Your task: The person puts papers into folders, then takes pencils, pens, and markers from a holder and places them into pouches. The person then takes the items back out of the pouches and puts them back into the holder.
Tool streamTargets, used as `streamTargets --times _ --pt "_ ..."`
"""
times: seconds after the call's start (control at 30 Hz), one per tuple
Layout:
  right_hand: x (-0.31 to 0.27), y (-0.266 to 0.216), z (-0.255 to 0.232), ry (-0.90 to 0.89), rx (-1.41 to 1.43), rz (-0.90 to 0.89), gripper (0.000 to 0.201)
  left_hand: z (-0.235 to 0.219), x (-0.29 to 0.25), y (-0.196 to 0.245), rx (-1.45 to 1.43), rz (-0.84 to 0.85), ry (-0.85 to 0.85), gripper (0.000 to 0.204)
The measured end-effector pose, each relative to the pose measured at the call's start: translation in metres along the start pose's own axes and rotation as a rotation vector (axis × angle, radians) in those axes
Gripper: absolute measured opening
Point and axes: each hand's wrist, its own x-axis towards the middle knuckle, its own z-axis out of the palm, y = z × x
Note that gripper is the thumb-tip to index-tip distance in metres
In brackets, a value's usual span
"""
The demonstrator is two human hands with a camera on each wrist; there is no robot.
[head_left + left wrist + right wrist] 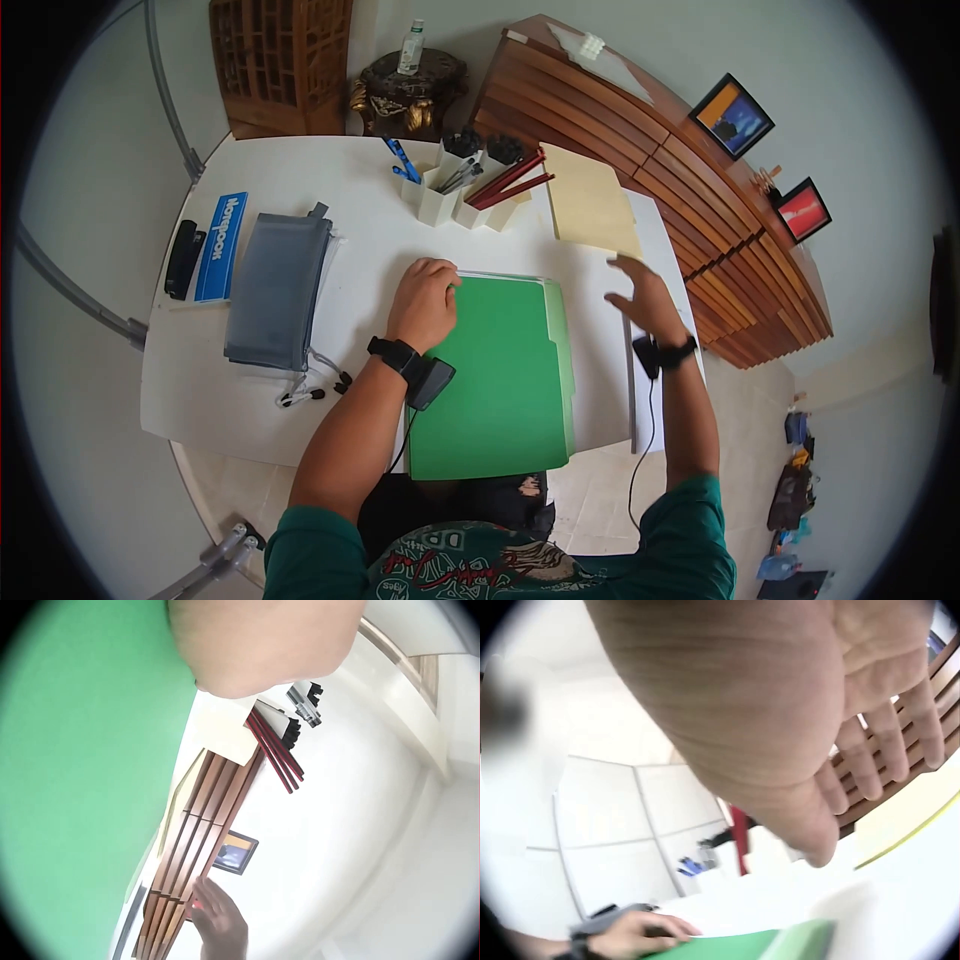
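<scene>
A green file folder (490,380) lies on the white table in front of the person, its lighter tabbed edge to the right. At its far left corner is the left hand (422,300), fingers curled and gripping the edge. The right hand (650,300) is raised over the table's right side, apart from the folder, its fingers and thumb spread with nothing between them. In the right wrist view, the right palm (765,697) fills the upper part, while the left hand (641,934) appears at the green folder (720,945).
A grey zip pouch (275,290), a blue notebook (222,248) and a black stapler (183,260) lie at left. White pen holders (437,205) with pens and dark red sticks (510,180) stand at the back. Cream folders (590,200) lie back right, near a slatted wooden cabinet (640,170).
</scene>
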Motion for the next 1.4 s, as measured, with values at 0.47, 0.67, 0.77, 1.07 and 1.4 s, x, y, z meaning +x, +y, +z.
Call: streamTargets --times 0.47,0.67,0.77,1.07,1.4 --pt "0.110 0.115 0.057 -0.130 0.058 0.048 0.036 -0.005 0.000 0.005 -0.017 -0.035 -0.029 0.012" --pt "0.083 0.095 0.028 0.374 -0.195 -0.015 0.031 -0.002 0.000 0.001 -0.037 -0.045 -0.028 0.010" --pt "0.021 0.023 -0.016 0.645 -0.259 0.016 0.031 -0.002 0.000 0.001 -0.051 -0.036 0.002 0.010" --pt "-0.182 -0.165 0.047 0.351 -0.146 -0.153 0.045 -0.002 0.002 -0.011 -0.505 -0.325 0.097 0.023" --pt "-0.189 -0.221 0.105 0.066 0.053 -0.346 0.044 -0.002 -0.009 -0.002 0.080 0.108 -0.085 0.042"
